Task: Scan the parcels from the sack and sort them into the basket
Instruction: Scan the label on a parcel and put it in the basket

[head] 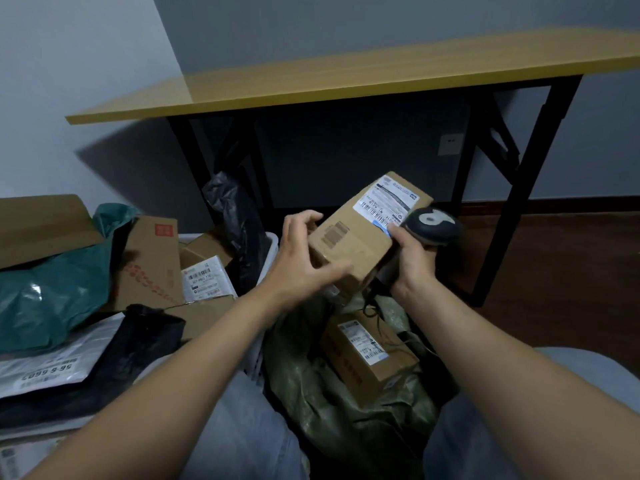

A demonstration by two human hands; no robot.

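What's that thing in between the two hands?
A brown labelled parcel, held by the left hand; the right hand grips the scanner beside it. Head view shows it.

I see left forearm (180,368) and right forearm (485,341) bare, angling inward. Left hand (304,261): fingers curled over the top edge of a brown cardboard box with a white label (356,237), thumb along its lower face. Right hand (414,261): wrapped round a black handheld scanner (434,225), thumb touching that box.

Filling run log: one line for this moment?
left hand holds box | right hand grips scanner beside label | sack: second box inside
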